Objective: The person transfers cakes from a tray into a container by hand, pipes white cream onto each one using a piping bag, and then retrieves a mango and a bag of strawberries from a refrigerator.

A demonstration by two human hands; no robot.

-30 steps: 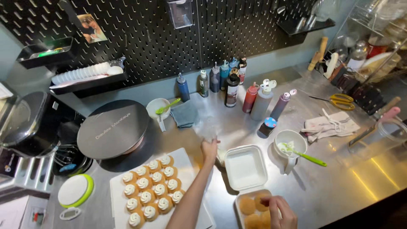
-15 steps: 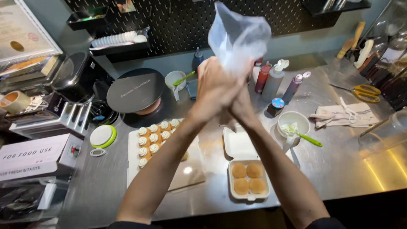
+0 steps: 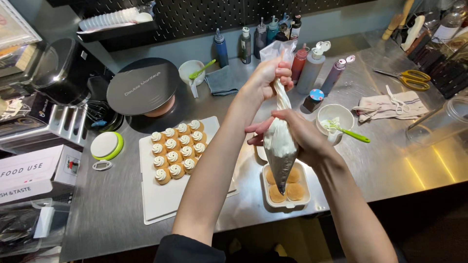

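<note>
Head view: a soft, clear plastic piping bag (image 3: 280,146), cone-shaped and plump with white cream, hangs tip-down over a white container (image 3: 285,186) of round golden pastries on the steel surface (image 3: 390,165). Left hand (image 3: 269,75) pinches its twisted top closed; right hand (image 3: 302,136) wraps its belly.

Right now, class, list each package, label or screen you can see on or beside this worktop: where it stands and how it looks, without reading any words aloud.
Cardboard box: far left edge, white, rectangular, dark print.
Turntable: back left, round dark top bearing pale lettering.
Small timer: left of the white board, oval, white, with a tiny screen.
Squeeze bottles: back centre, red, blue and purple, some labelled.
</note>
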